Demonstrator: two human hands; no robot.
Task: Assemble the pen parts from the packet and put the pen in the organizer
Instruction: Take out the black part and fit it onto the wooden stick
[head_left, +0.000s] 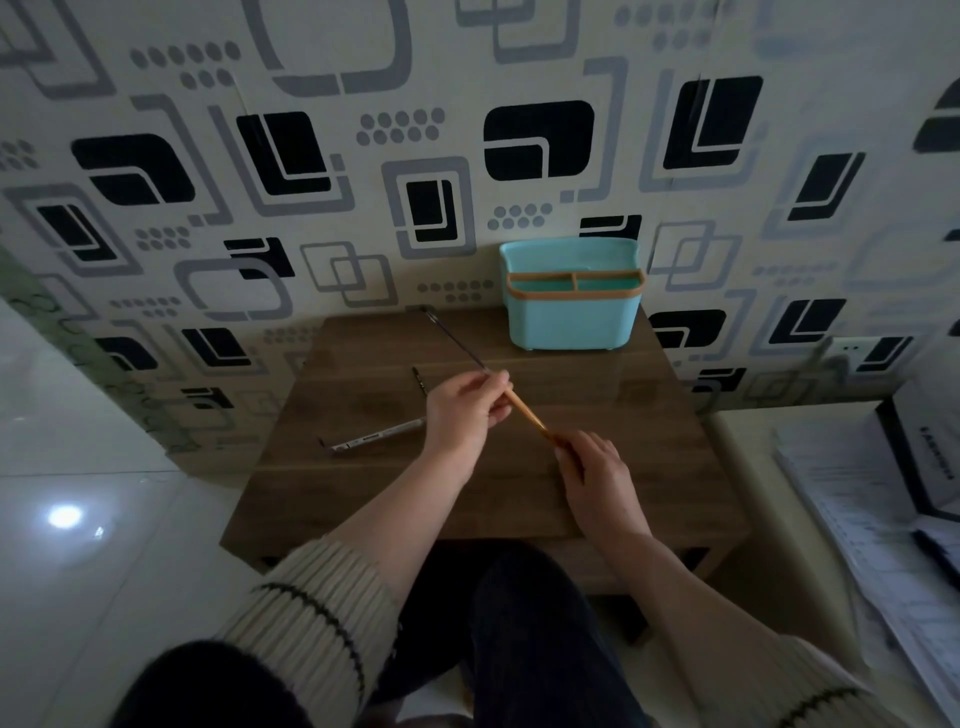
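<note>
Above the middle of the wooden table (395, 499), my two hands hold pen parts. My left hand (465, 410) pinches a thin dark refill (454, 340) that sticks out up and to the left. My right hand (597, 475) grips the lower end of an orange-brown pen barrel (524, 413); the barrel's upper end meets the refill at my left fingers. The clear packet (376, 435) lies flat on the table left of my left hand. A small dark pen part (420, 382) lies beyond it. The teal organizer (569, 319) stands at the table's far right edge.
The patterned wall rises right behind the table. A light cabinet (748, 447) with papers and a black-framed box (919, 457) stands to the right. Glossy white floor (104, 499) lies to the left. My knees sit below the table's near edge.
</note>
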